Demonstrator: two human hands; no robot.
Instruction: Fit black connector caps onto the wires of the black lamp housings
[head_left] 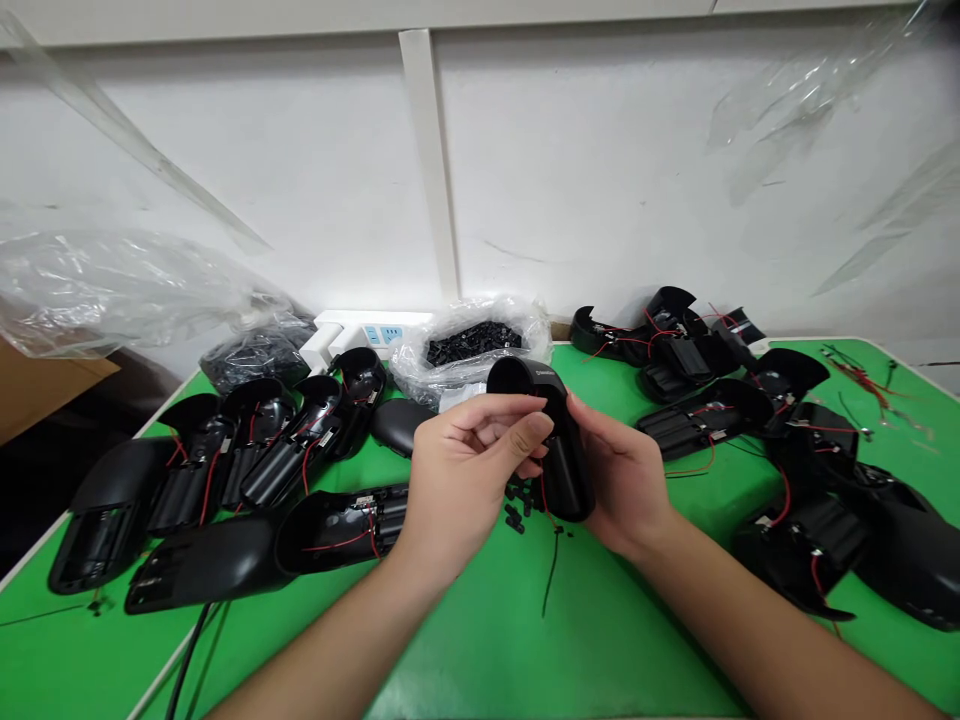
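A black plastic housing [568, 470] with a curved, hollow top is held upright above the green table, near the middle of the view. My right hand [626, 475] wraps round its right side. My left hand [472, 465] is at its open left side, thumb and forefinger pinched together at the rim; whatever is between them is too small to make out. A thin red wire hangs below the housing, by a dark thin strand [553, 575]. Small black parts [516, 510] lie on the table just beneath my left hand.
Several black housings with red wires [262, 440] stand at the left, and more [697, 400] at the right. Behind are a clear bag of small black pieces [476, 345] and a white power strip [375, 330]. Loose wires [862, 375] lie at the far right.
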